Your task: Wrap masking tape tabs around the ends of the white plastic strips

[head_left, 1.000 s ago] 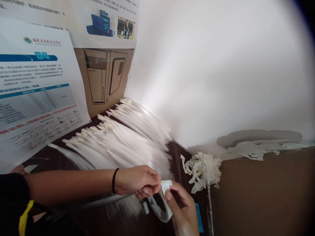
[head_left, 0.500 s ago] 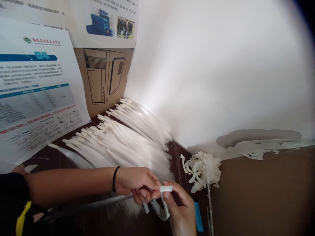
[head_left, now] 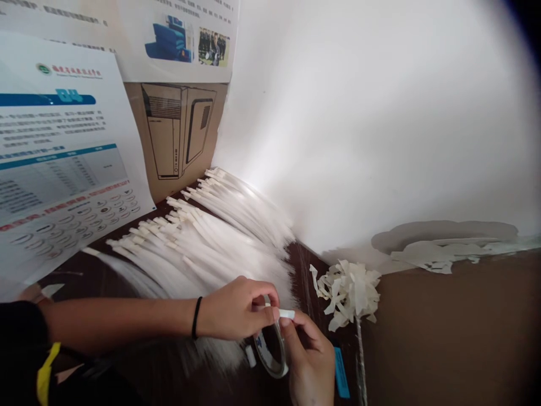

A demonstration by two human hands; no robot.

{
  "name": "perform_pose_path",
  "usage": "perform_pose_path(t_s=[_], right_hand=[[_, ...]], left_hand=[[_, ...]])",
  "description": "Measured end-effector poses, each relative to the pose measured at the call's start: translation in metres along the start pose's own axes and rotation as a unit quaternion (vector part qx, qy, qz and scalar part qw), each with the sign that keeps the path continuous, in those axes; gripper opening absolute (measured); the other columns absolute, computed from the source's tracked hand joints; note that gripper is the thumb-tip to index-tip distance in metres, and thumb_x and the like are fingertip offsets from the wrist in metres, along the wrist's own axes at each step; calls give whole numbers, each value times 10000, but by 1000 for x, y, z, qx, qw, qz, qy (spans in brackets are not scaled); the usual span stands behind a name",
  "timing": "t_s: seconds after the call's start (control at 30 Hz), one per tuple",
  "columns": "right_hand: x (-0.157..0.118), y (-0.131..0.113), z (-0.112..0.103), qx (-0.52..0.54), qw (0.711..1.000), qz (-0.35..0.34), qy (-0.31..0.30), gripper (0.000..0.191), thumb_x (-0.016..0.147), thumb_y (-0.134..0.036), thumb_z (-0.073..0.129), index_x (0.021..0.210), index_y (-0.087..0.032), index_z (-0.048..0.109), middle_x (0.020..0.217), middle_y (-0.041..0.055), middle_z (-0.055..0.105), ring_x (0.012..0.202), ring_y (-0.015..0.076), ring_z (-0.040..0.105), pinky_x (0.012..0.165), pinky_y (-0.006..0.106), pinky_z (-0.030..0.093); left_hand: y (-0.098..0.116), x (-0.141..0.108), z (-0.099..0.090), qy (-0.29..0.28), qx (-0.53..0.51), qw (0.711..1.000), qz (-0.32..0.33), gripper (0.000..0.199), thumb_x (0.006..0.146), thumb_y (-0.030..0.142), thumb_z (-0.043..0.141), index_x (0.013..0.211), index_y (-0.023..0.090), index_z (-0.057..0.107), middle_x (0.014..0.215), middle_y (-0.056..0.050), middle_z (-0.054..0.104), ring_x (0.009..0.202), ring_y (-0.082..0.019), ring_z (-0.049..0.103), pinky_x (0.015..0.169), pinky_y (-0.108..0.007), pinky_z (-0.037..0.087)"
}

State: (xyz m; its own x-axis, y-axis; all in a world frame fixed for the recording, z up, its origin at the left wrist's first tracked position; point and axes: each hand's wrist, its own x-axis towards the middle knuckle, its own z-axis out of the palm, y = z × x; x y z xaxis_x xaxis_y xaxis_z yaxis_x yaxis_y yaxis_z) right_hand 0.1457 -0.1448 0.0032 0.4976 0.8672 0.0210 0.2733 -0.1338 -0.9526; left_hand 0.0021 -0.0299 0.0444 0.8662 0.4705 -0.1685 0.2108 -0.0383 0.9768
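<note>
My left hand [head_left: 240, 310], with a black band at its wrist, pinches the left part of a small white taped end [head_left: 287, 313]. The right part of that end is held between the thumb and fingers of my right hand [head_left: 310, 352]. From between the hands hangs a roll of white tape [head_left: 273, 355], its ring tilted. White fibre strands [head_left: 215, 355] show below my left forearm; whether they join the held end is hidden by my left hand.
Many white fibre bundles [head_left: 203, 237] with taped ends lie behind my hands. A clump of torn tape strips [head_left: 350, 290] tops a stick at the right, near a blue strip [head_left: 341, 372]. Printed sheets [head_left: 54, 169] and a cardboard box [head_left: 164, 146] stand behind.
My left hand has turned over and risen slightly, its thumb now lying across the left of the white end. The tape roll has shifted slightly left, and the white end sits a little higher.
</note>
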Motion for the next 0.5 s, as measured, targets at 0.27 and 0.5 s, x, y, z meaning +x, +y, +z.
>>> perform_pose_path(t_s=[0.27, 0.5], right_hand=[[-1, -15, 4, -17, 993, -116, 8, 156, 818, -300, 624, 715, -191, 668, 634, -19, 563, 578, 103, 531, 554, 193, 410], [3, -18, 0, -71, 965, -252, 2, 100, 851, -161, 578, 777, -215, 619, 675, -30, 563, 660, 107, 519, 608, 198, 423]], left_hand=[[3, 1, 1, -8, 42, 998, 46, 244, 870, 275, 439, 659, 155, 455, 581, 13, 491, 529, -83, 412, 514, -195, 303], [2, 5, -2, -84, -136, 987, -32, 281, 810, 378, 502, 649, 147, 489, 527, 31, 432, 506, -83, 369, 521, -219, 300]])
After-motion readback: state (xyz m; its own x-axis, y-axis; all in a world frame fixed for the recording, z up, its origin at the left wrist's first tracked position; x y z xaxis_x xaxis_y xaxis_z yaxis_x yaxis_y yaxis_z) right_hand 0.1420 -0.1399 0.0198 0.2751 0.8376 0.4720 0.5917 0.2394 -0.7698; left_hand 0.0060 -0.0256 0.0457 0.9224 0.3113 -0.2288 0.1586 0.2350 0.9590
